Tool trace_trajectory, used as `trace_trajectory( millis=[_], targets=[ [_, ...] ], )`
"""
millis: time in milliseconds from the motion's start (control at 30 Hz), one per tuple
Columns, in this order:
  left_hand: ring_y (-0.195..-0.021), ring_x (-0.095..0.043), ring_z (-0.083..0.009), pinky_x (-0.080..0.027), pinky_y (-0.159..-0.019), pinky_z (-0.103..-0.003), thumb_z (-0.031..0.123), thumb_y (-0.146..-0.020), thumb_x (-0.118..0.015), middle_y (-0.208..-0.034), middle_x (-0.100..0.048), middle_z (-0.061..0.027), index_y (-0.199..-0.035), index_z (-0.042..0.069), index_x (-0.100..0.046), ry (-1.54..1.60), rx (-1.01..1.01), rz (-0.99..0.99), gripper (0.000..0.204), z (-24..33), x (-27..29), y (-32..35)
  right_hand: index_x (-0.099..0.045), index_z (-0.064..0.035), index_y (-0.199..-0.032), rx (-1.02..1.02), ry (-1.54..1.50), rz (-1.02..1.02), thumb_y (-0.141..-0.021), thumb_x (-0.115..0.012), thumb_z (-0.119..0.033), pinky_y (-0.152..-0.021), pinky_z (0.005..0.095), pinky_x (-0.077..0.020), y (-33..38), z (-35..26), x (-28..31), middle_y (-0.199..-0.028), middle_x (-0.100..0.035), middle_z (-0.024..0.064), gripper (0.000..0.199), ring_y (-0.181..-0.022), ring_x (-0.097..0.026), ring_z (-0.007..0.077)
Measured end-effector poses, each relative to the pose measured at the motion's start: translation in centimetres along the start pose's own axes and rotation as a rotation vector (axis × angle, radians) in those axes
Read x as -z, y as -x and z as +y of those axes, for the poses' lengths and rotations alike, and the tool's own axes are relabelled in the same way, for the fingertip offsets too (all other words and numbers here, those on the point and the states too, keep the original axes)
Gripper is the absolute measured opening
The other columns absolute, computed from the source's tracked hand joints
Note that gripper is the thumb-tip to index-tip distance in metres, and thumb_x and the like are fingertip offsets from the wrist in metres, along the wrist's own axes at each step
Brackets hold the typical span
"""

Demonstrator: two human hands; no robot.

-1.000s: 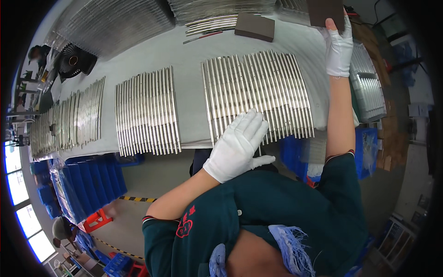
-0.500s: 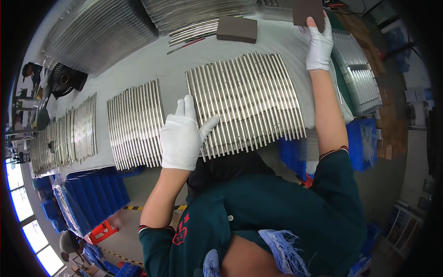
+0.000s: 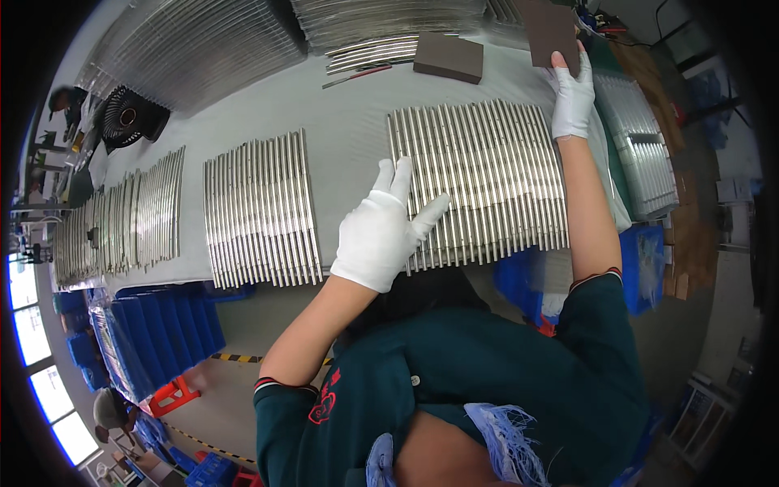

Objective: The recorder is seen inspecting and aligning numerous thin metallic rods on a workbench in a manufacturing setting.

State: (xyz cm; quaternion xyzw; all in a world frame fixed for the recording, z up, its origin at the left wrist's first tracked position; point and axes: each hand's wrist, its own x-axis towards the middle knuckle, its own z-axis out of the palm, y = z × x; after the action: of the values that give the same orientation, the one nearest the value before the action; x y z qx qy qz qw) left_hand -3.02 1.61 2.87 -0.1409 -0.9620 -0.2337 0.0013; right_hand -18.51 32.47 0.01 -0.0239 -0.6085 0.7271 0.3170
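My left hand (image 3: 378,235), in a white glove with bare fingertips not showing, lies at the left edge of a row of shiny metal rods (image 3: 487,183). Its fingers are stretched and apart; the thumb rests over the rods. My right hand (image 3: 574,101), also gloved but with thumb and a fingertip uncovered, grips a flat dark brown block (image 3: 553,32) at the far right of the table. Left of my left hand, a second row of rods (image 3: 260,211) lies side by side. A similar brown block (image 3: 449,58) lies farther back.
More thin rods (image 3: 122,215) lie at the table's left end, near a black fan (image 3: 130,116). Clear plastic trays (image 3: 195,57) are stacked at the back, others (image 3: 641,146) at the right. Blue bins (image 3: 166,329) stand below the front edge.
My left hand has moved right, and the right-hand row of rods has shifted right and drawn closer together. The gap between the two rows is wider. The right hand still holds its block.
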Motion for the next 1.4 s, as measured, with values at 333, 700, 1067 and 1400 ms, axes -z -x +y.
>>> trace_trajectory(
  millis=[333,700,1067,1400],
  targets=[
    [-0.140,-0.037,-0.0444,-0.015,-0.114,-0.066,0.072,-0.066,-0.070,-0.145,-0.047,-0.0261,-0.142,0.003,-0.050,-0.357,-0.141,0.000,0.104,-9.9,5.8,7.1,-0.048,-0.0027,-0.144,0.177,0.306,0.045,-0.091,-0.076,-0.026,-0.105,0.0281,-0.0406,-0.7,1.0,0.9,-0.134,-0.058,0.0076,0.064,-0.121,-0.054,0.0159],
    [-0.136,-0.041,-0.0414,-0.024,-0.111,-0.067,0.069,-0.068,-0.069,-0.143,-0.048,-0.0172,-0.141,0.014,-0.051,-0.154,-0.318,-0.174,0.093,-6.8,4.5,7.2,-0.048,-0.0015,-0.143,0.128,0.246,0.068,-0.092,-0.074,-0.020,-0.102,0.0298,-0.0472,-0.5,0.9,1.2,-0.134,-0.055,0.0100,0.061,-0.120,-0.054,0.0176],
    [-0.136,-0.041,-0.0388,-0.024,-0.111,-0.066,0.067,-0.066,-0.071,-0.141,-0.049,-0.0158,-0.138,0.013,-0.051,-0.179,-0.251,-0.181,0.092,-6.9,5.1,8.2,-0.048,-0.0034,-0.144,0.236,0.513,0.072,-0.093,-0.071,-0.031,-0.106,0.0294,-0.0383,-0.2,0.4,1.0,-0.138,-0.055,0.0110,0.063,-0.122,-0.052,0.0180],
    [-0.135,-0.042,-0.0377,-0.025,-0.111,-0.064,0.061,-0.068,-0.075,-0.142,-0.050,-0.0149,-0.137,0.015,-0.054,-0.219,-0.155,-0.112,0.086,-8.1,5.9,9.2,-0.046,-0.0006,-0.145,0.202,0.518,0.072,-0.093,-0.072,-0.029,-0.105,0.0285,-0.0391,-0.5,0.5,1.6,-0.136,-0.057,0.0114,0.065,-0.121,-0.054,0.0174]
  ],
)
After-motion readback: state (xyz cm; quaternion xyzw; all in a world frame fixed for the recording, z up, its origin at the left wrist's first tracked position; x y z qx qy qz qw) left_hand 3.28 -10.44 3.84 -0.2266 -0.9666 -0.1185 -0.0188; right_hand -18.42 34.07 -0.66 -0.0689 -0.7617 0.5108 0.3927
